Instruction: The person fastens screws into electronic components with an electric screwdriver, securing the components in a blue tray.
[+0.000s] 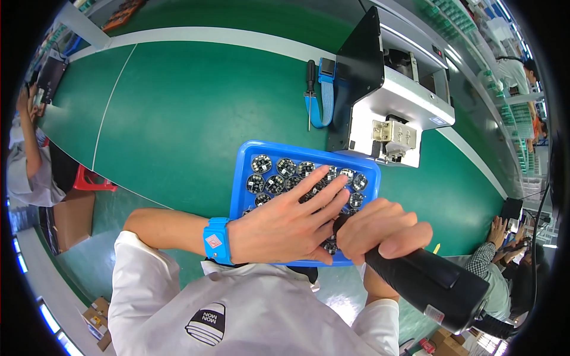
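Note:
A blue plastic tray (244,155) in front of me holds rows of small round black circuit boards (261,163) with tiny parts on them. My left hand (291,222) lies palm down over the tray, fingers stretched and slightly apart, touching or just above the boards. It covers several of them. My right hand (383,228) is wrapped round a thick black corded electric screwdriver (430,282) at the tray's right edge. The tool slants from lower right toward the tray; its tip is hidden by my hands. A blue wrist strap (218,240) circles my left wrist.
A black and silver machine (404,95) with a metal fixture stands behind the tray on the green table (196,113). Left of it lie a screwdriver (310,80) and a blue strap (323,107). Other people work at both far sides. A red stool (92,180) stands at left.

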